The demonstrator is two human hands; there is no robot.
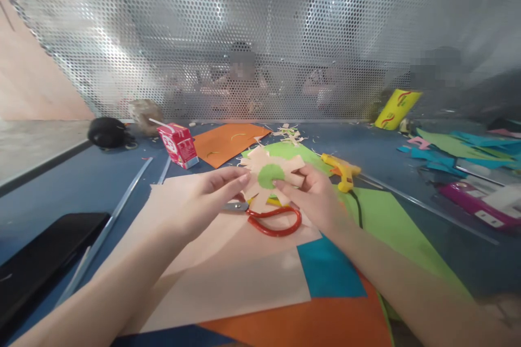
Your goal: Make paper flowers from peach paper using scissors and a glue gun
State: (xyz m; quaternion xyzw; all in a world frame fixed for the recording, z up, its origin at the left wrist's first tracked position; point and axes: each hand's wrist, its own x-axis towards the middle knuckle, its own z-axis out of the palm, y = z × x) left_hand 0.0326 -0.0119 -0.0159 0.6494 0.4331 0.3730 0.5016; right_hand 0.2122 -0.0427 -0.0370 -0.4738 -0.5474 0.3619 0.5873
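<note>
Between my hands is a cream paper flower [254, 165] with a round green centre [266, 175] and notched petals around it. My left hand [220, 187] pinches its left side between thumb and fingers. On the other side my right hand [315, 192] grips a petal, its thumb resting at the edge of the green circle. Red-handled scissors [280, 230] lie just below the flower, their blade partly under my left hand. Beneath them a large cream sheet [228, 276] is spread, with a blue piece [331, 268] and an orange sheet [309, 322] showing at its edge.
A yellow glue gun [345, 171] with a dark cord lies right of my hands, near clear glue sticks [431, 209]. A pink drink carton [179, 146] stands at left, a black phone [49, 260] nearer. A purple power strip [476, 206] and paper scraps [468, 146] lie right.
</note>
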